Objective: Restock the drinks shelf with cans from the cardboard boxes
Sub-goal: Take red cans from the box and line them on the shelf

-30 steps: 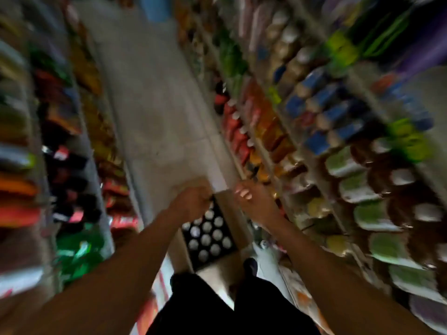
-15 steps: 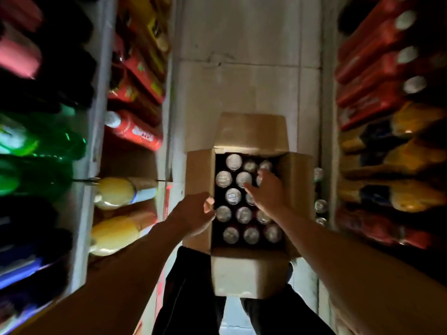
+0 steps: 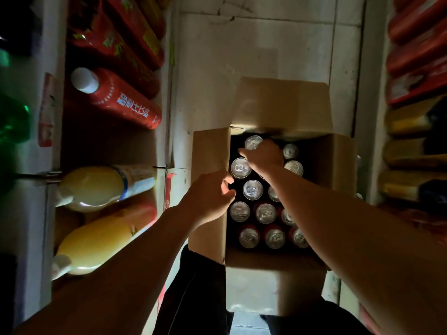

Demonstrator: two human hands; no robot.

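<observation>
An open brown cardboard box [image 3: 273, 259] stands on the pale tiled floor [image 3: 242, 56] of a narrow aisle, right in front of the person's dark trousers [image 3: 191, 293], its four flaps folded outward. Silver-topped red drink cans [image 3: 266, 213] fill it in upright rows. The left hand [image 3: 208, 197] curls its fingers round the inner edge of the left flap, holding it. The right hand [image 3: 263, 154] reaches further in, to the box's far end, fingers bent down over a can there; whether it actually grips one I cannot tell. On the left shelving [image 3: 52, 165] lie yellow juice bottles [image 3: 96, 187], and beyond them a red bottle with a white cap [image 3: 113, 97].
</observation>
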